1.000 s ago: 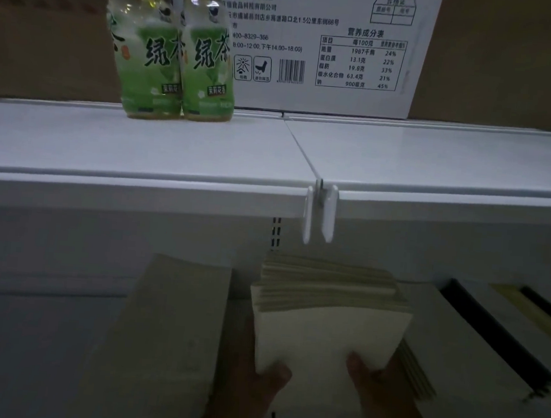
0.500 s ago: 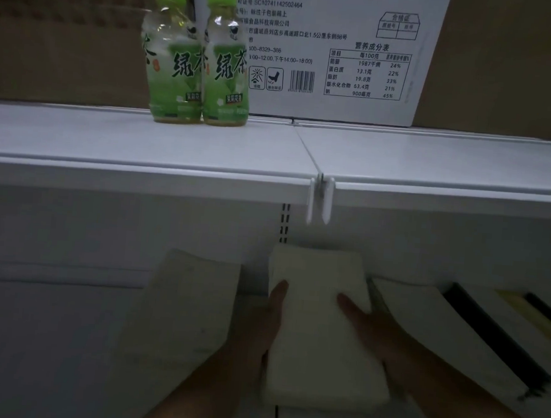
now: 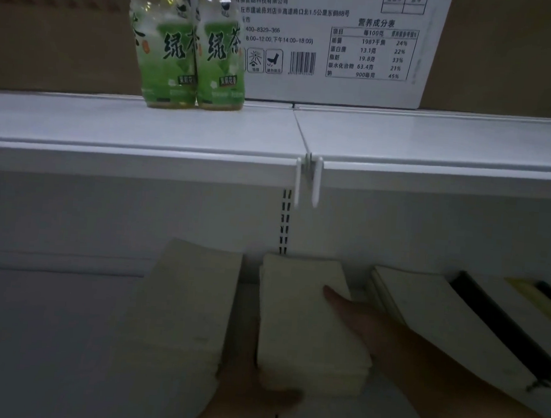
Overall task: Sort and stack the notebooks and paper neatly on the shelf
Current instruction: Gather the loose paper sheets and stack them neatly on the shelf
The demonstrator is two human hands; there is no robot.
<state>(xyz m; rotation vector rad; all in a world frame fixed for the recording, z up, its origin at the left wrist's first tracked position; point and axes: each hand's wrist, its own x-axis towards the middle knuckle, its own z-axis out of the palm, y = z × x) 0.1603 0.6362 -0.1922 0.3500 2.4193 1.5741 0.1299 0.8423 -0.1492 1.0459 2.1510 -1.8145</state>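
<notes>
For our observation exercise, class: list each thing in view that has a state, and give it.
Central white paper stack: lying flat on lower shelf, between both hands.
Right hand: fingers straight against stack's right edge.
Left hand: at stack's near corner, grip unclear.
Two green tea bottles: upright, together on upper shelf.
White notebook with black spine: closed, lying flat.

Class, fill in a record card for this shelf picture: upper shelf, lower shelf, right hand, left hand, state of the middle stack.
Upper shelf: two green tea bottles side by side, a white printed carton behind them.
Lower shelf: paper stack in the middle, second pale stack on its left, notebooks with dark spines on its right.
Right hand: fingers straight, lying on the paper stack's right side.
Left hand: at the paper stack's near left corner, touching it; fingers too dim to tell.
Paper stack state: lying flat, edges roughly squared.
</notes>
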